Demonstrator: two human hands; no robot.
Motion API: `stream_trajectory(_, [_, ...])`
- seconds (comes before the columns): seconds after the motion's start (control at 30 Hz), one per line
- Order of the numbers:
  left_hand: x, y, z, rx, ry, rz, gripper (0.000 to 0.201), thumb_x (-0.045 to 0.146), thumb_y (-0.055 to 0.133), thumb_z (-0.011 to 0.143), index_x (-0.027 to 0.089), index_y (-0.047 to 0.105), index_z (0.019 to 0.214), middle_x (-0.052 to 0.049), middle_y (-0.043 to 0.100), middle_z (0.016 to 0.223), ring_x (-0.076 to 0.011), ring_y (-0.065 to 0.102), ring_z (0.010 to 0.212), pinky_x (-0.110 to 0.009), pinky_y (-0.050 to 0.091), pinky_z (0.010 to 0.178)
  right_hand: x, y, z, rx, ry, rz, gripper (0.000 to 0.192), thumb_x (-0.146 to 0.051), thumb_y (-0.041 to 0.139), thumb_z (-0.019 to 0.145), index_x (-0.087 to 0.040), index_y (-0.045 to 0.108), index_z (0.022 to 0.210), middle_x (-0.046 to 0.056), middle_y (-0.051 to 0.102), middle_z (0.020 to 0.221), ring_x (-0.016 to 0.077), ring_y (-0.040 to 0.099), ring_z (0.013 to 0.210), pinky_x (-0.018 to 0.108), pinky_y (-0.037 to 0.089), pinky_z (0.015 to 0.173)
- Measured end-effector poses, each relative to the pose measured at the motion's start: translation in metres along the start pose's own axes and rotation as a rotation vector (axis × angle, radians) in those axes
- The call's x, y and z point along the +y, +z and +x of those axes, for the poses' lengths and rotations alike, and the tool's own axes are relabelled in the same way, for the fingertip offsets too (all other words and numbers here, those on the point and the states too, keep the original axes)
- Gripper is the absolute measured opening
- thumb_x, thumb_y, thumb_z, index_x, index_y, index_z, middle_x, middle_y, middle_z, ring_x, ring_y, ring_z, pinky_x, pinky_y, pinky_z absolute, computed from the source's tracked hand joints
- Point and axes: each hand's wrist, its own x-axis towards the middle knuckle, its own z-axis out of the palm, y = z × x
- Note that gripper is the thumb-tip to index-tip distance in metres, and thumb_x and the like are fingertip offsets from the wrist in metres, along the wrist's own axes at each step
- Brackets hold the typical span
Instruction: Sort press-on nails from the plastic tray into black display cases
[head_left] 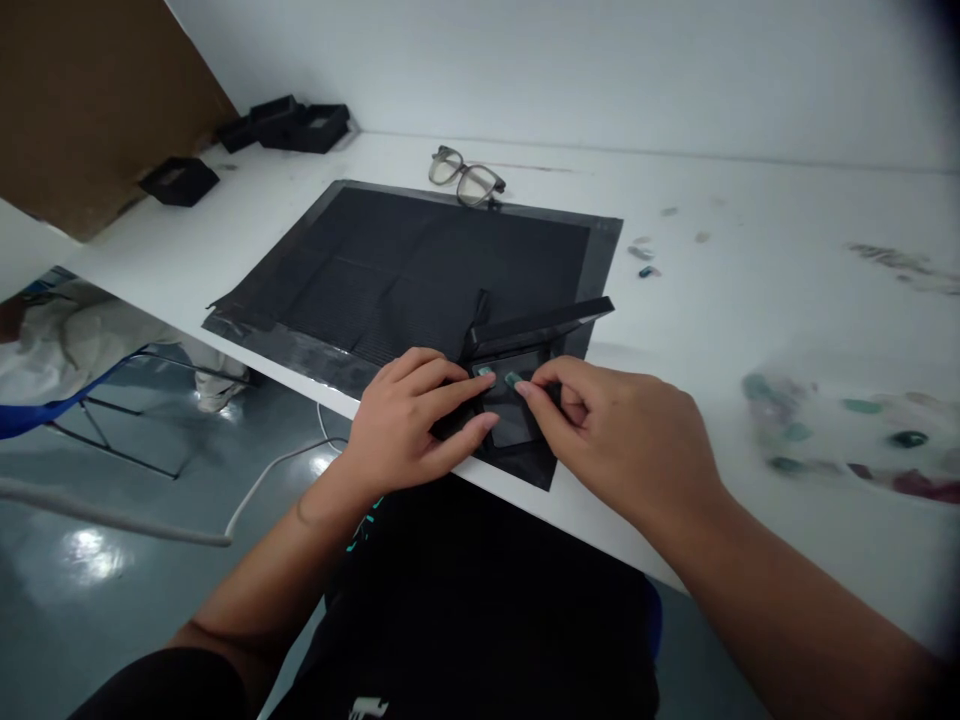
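Note:
A small dark box [510, 425] lies near the table's front edge, its hinged lid [540, 322] raised at the back. Over its left side, my left hand [409, 415] rests with fingers apart. Its index fingertip is at a small pale green piece [486, 372] inside the box. From the right, my right hand [622, 425] pinches a small green piece [513, 380] between thumb and index finger, just above the box interior. Exactly what these green pieces are cannot be made out. Under the box spreads a black mat [420, 265] with clear edges.
Eyeglasses [466, 178] lie at the mat's back edge. Several black boxes [307, 125] stand at the far left. Small coloured pieces [649, 271] and blurred green and dark red items [907, 439] are on the white table [720, 340] to the right. A seated person's leg [214, 370] shows at left.

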Motion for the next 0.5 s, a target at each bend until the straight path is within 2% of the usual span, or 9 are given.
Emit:
stream_trajectory(0.23, [0.001,0.0,0.0,-0.002,0.003,0.0,0.036,0.042,0.067,0.091,0.019,0.072,0.118,-0.005,0.072,0.098,-0.02,0.066,0.098,-0.036,0.054,0.088,-0.007,0.004,0.005,0.005,0.11,-0.092,0.022,-0.043,0.063,0.092,-0.023,0.07,0.098,-0.002,0.058,0.058,0.0124,0.043,0.045,0.025,0.02,0.047])
stream_trajectory(0.37, [0.001,0.0,0.001,-0.028,0.003,0.019,0.037,0.043,0.065,0.092,0.02,0.071,0.121,-0.005,0.072,0.099,-0.0201,0.066,0.098,-0.036,0.053,0.087,-0.012,0.002,0.006,-0.029,0.158,-0.089,0.028,-0.047,0.059,0.094,-0.022,0.07,0.094,0.001,0.06,0.062,0.0143,0.047,0.05,0.027,0.019,0.049])
stream_trajectory(0.5, [0.001,0.0,0.0,-0.027,0.002,0.048,0.037,0.044,0.063,0.094,0.021,0.07,0.122,-0.005,0.071,0.099,-0.0199,0.066,0.097,-0.035,0.051,0.084,-0.014,0.001,0.005,-0.03,0.166,-0.057,0.021,-0.042,0.061,0.093,-0.023,0.069,0.098,0.0,0.061,0.065,0.0148,0.048,0.051,0.028,0.02,0.05])
